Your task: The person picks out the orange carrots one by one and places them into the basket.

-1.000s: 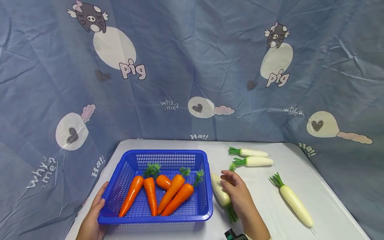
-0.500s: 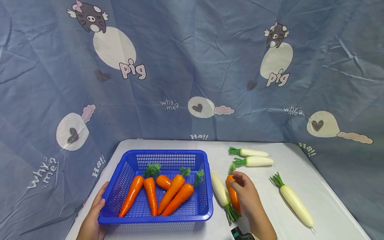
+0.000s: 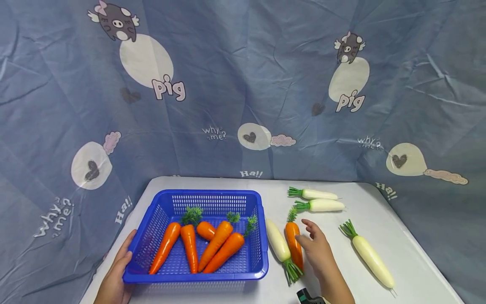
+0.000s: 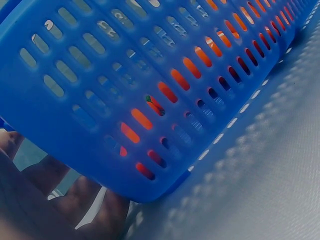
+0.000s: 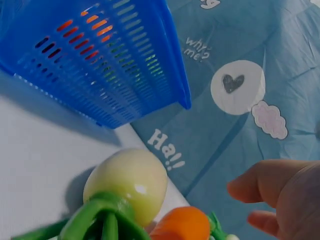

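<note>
A blue plastic basket (image 3: 195, 276) holds several orange carrots (image 3: 166, 248) with leafy green tops. My left hand (image 3: 115, 270) rests against its left side; in the left wrist view the fingers (image 4: 82, 200) touch the outer wall near a corner, and none lies over the rim. To the basket's right, a white radish (image 3: 279, 240) lies beside a lone carrot (image 3: 294, 242) on the table. My right hand (image 3: 318, 249) is just right of this carrot, fingers parted and holding nothing. In the right wrist view, its thumb and a finger show apart from the carrot (image 5: 182, 225).
Two white radishes (image 3: 319, 194) lie at the back right of the white table (image 3: 338, 232). A larger white radish (image 3: 373, 261) lies slantwise on the right. A blue printed cloth (image 3: 212, 93) hangs behind the table and along its sides.
My right hand has moved rightward from over the white radish, past the lone carrot, which now shows almost whole. The left hand and the basket keep their places.
</note>
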A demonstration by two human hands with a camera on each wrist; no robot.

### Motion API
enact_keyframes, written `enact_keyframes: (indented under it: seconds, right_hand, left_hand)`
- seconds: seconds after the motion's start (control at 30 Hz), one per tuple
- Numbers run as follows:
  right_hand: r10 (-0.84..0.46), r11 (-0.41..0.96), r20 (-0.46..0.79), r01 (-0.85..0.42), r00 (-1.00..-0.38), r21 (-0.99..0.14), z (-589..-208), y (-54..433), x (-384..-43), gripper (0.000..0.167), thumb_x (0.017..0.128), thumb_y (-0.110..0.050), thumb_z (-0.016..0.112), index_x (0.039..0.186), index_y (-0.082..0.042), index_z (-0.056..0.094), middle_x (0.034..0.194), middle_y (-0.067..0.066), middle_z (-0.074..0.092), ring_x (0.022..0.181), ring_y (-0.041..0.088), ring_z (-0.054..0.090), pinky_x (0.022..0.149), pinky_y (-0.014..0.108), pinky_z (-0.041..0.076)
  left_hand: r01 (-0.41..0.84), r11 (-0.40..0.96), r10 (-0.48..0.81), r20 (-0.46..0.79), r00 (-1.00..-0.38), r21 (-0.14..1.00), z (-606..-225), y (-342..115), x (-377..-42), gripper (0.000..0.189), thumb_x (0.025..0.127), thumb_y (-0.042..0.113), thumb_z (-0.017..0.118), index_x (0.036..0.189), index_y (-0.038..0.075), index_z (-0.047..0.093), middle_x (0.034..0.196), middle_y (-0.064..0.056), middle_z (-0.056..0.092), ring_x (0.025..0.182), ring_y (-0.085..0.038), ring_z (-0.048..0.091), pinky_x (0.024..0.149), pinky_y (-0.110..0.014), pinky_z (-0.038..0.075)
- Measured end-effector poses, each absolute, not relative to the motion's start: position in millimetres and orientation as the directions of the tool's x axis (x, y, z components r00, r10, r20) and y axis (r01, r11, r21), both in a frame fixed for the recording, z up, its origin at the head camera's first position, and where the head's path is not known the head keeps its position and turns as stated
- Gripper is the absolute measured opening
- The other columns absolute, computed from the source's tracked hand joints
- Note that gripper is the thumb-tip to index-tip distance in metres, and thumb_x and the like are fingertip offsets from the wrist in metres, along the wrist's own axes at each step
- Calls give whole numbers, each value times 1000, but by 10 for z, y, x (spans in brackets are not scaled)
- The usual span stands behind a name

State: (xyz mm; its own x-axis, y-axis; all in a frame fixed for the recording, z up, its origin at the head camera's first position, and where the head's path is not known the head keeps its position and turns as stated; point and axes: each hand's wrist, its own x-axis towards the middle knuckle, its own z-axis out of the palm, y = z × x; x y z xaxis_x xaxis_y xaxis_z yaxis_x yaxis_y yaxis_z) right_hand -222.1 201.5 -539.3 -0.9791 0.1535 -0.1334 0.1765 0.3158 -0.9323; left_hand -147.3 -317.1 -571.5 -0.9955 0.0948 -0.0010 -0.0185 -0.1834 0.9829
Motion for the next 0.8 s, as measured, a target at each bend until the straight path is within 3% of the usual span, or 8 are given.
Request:
enact_keyframes:
  seconds: [0.17,0.53,0.8]
  right_hand:
    - [119,344,-128,162,-985,-925,-5462,2082,-2226,75,95,-10,67,162,-8,33,162,37,24,150,61,23,115,70,31]
    - [80,355,-156,174,-985,-918,-5573,2111,-2270,73,93,-7,69,159,-9,40,165,30,28,151,56,26,116,67,32]
    - [27,368,-135,136,-990,-920,-5622,2092,-2301,72,92,-1,70,158,-8,42,163,34,30,151,56,26,115,64,35]
  left_hand:
    - [-11,-191,98,8,-995,982,-5723,-3164,-1477,58,115,35,21,169,36,-1,162,15,16,127,13,46,97,-19,49]
    - [-10,-190,90,7,-996,982,-5745,-3159,-1472,58,115,36,22,169,36,0,161,16,18,127,13,45,96,-17,46]
    - [13,-213,106,37,-994,977,-5722,-3161,-1480,58,116,33,21,169,36,-1,161,15,16,128,13,46,98,-18,48]
